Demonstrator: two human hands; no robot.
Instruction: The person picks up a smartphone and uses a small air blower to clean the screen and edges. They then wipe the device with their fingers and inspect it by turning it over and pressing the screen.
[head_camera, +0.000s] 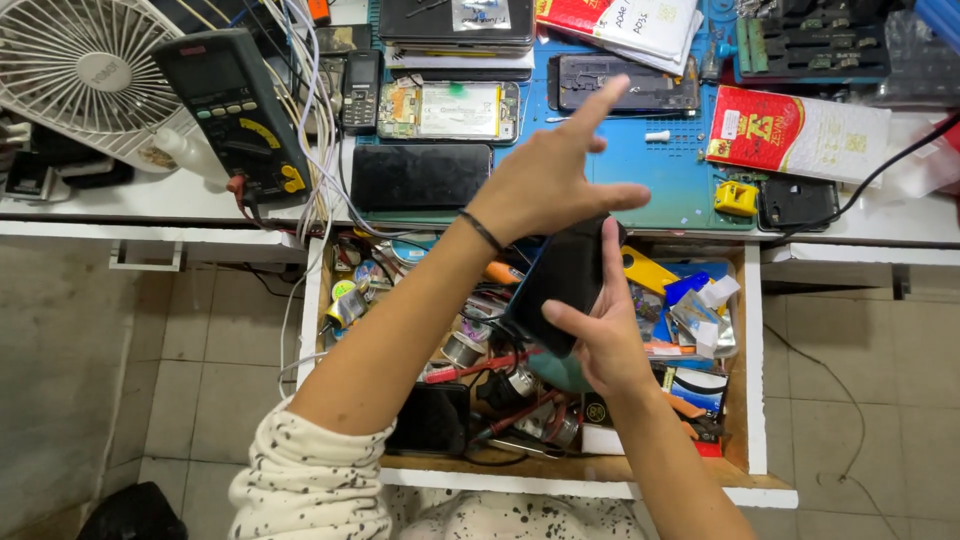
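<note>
My right hand (598, 335) grips a black smartphone (560, 285) from below, holding it tilted over an open drawer (755, 400). My left hand (555, 175) hovers above the phone's top end with fingers spread, index finger pointing toward the blue work mat (650, 160). A black band circles my left wrist. The left hand holds nothing and does not clearly touch the phone.
The drawer is crammed with tools, solder spools, cables and small parts. On the mat lie a black phone (420, 177), an opened phone (448, 110) and a phone frame (628, 85). A multimeter (235, 110), white fan (85, 65) and red-and-white packets (795, 130) stand around.
</note>
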